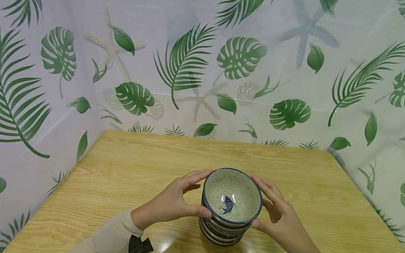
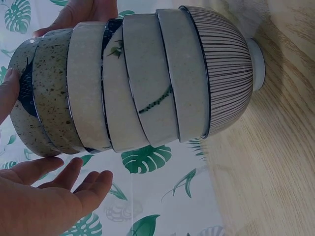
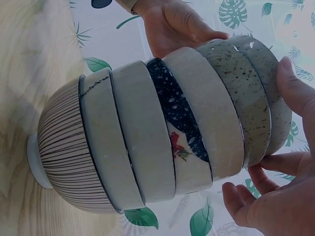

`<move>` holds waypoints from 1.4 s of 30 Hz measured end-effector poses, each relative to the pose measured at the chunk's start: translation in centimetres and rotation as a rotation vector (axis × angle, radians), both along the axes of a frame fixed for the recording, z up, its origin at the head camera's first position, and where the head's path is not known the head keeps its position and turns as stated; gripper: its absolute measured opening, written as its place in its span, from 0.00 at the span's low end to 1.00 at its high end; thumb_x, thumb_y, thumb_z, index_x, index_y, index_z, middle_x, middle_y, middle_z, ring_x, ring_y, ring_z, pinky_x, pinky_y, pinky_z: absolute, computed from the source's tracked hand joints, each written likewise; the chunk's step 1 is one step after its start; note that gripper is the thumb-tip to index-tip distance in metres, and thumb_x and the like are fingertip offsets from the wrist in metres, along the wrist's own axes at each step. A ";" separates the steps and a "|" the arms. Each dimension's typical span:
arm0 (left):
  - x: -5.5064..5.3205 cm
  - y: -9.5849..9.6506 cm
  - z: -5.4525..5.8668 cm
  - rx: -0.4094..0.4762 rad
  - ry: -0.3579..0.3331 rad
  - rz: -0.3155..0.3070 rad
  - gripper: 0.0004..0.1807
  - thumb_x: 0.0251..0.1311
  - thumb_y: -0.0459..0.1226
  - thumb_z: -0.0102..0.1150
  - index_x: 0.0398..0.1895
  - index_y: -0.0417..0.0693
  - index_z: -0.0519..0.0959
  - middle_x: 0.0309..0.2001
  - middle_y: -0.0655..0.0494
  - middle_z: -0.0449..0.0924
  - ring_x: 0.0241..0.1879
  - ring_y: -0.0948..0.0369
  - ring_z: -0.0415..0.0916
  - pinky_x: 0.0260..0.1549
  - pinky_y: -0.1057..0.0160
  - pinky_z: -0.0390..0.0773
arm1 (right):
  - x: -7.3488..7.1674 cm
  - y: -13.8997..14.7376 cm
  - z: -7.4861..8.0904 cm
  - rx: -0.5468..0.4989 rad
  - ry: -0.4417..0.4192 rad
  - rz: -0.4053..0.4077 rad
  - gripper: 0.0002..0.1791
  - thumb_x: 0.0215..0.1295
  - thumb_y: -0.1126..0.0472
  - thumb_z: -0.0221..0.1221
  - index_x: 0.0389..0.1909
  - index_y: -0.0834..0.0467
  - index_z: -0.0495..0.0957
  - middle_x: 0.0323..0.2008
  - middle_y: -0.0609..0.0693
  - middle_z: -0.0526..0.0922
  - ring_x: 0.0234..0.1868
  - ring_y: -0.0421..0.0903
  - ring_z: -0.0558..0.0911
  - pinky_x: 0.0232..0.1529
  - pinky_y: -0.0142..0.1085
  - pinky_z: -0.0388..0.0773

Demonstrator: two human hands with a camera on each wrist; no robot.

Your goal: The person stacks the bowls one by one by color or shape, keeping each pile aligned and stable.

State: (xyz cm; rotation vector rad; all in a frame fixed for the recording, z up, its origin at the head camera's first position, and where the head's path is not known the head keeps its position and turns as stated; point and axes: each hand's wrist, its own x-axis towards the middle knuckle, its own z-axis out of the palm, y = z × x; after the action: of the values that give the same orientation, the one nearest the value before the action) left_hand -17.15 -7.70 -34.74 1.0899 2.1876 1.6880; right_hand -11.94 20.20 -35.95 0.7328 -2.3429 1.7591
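A tall stack of nested bowls stands on the table. Topmost is a speckled grey bowl with a blue rim and a blue fish painted inside. My left hand grips this top bowl from the left, thumb on the near side and index finger at the far rim. From the right, my right hand holds the same bowl, its thumb near the front and its fingers along the back. Lower down are plain cream bowls, and a striped bowl with a white foot forms the base.
The stack is near the front of a light wooden table. White cloth printed with green leaves and starfish hangs behind the table and along its sides. A black band is at the left sleeve's cuff.
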 end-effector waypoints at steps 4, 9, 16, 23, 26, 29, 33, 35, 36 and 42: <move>0.0 0.0 0.0 0.004 -0.006 -0.004 0.44 0.50 0.39 0.73 0.72 0.53 0.62 0.68 0.57 0.64 0.68 0.57 0.59 0.63 0.49 0.66 | 0.0 0.0 0.0 0.002 -0.001 -0.001 0.43 0.54 0.74 0.65 0.71 0.58 0.59 0.68 0.55 0.60 0.65 0.41 0.63 0.58 0.23 0.67; 0.2 -0.2 0.0 0.000 -0.015 0.003 0.44 0.50 0.39 0.72 0.72 0.51 0.62 0.68 0.56 0.65 0.68 0.56 0.59 0.63 0.50 0.66 | 0.1 -0.1 0.1 0.006 -0.008 -0.001 0.43 0.55 0.73 0.66 0.72 0.56 0.59 0.68 0.54 0.61 0.65 0.40 0.63 0.58 0.24 0.67; 0.2 -0.4 -0.2 0.001 -0.015 -0.001 0.44 0.50 0.40 0.73 0.72 0.51 0.62 0.68 0.55 0.65 0.68 0.56 0.60 0.63 0.50 0.67 | 0.1 0.0 0.1 0.018 -0.027 0.003 0.42 0.57 0.72 0.65 0.72 0.53 0.59 0.67 0.52 0.62 0.64 0.40 0.64 0.56 0.26 0.70; 0.1 -0.6 -0.4 0.030 -0.046 -0.028 0.45 0.54 0.48 0.68 0.73 0.51 0.59 0.70 0.55 0.63 0.69 0.56 0.58 0.64 0.49 0.65 | 0.0 0.2 -0.1 -0.027 -0.043 0.035 0.39 0.63 0.65 0.62 0.73 0.53 0.56 0.69 0.51 0.61 0.66 0.40 0.63 0.57 0.27 0.70; 0.1 -0.7 -0.5 0.051 -0.069 -0.015 0.40 0.60 0.49 0.62 0.73 0.52 0.57 0.69 0.54 0.63 0.69 0.55 0.59 0.64 0.47 0.64 | 0.1 0.1 -0.1 -0.094 -0.050 0.025 0.35 0.69 0.59 0.56 0.74 0.54 0.55 0.69 0.50 0.63 0.67 0.40 0.63 0.58 0.26 0.70; 0.1 -0.7 -0.4 0.073 -0.094 0.029 0.32 0.68 0.46 0.53 0.72 0.51 0.59 0.67 0.51 0.65 0.67 0.54 0.61 0.63 0.49 0.66 | 0.1 0.0 0.2 -0.108 -0.039 -0.055 0.28 0.74 0.60 0.48 0.73 0.54 0.56 0.66 0.51 0.67 0.65 0.40 0.66 0.57 0.25 0.71; -0.3 -0.8 -0.3 0.136 -0.125 0.118 0.23 0.73 0.42 0.45 0.68 0.46 0.65 0.63 0.49 0.70 0.65 0.54 0.65 0.61 0.56 0.70 | 0.0 0.0 0.7 -0.057 -0.043 -0.163 0.25 0.77 0.65 0.40 0.72 0.54 0.57 0.63 0.52 0.69 0.62 0.39 0.70 0.54 0.24 0.73; -0.6 -1.0 -0.4 0.185 -0.127 0.168 0.21 0.74 0.42 0.42 0.64 0.43 0.69 0.61 0.48 0.73 0.63 0.55 0.68 0.60 0.58 0.71 | -0.1 0.1 0.8 -0.050 -0.058 -0.190 0.24 0.77 0.65 0.39 0.72 0.55 0.58 0.61 0.54 0.69 0.61 0.39 0.71 0.53 0.25 0.74; -0.8 -1.1 -0.4 0.212 -0.124 0.192 0.20 0.75 0.42 0.41 0.62 0.42 0.71 0.60 0.48 0.74 0.61 0.56 0.69 0.59 0.59 0.72 | -0.2 0.1 0.8 -0.063 -0.067 -0.202 0.23 0.77 0.64 0.39 0.71 0.56 0.59 0.59 0.55 0.70 0.60 0.40 0.72 0.53 0.25 0.74; -2.4 -2.0 -1.2 0.312 -0.046 0.330 0.19 0.75 0.40 0.41 0.52 0.35 0.76 0.52 0.41 0.78 0.53 0.58 0.76 0.55 0.57 0.76 | -1.0 0.4 0.1 -0.228 -0.127 -0.268 0.18 0.77 0.60 0.43 0.58 0.66 0.71 0.45 0.52 0.78 0.50 0.43 0.78 0.51 0.28 0.77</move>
State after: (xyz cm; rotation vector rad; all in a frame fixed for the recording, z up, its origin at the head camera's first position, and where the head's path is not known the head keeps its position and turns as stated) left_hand -19.57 -9.75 -35.99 0.7672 2.2225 2.2293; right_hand -12.95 20.64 -35.82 0.2679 -2.1408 1.9520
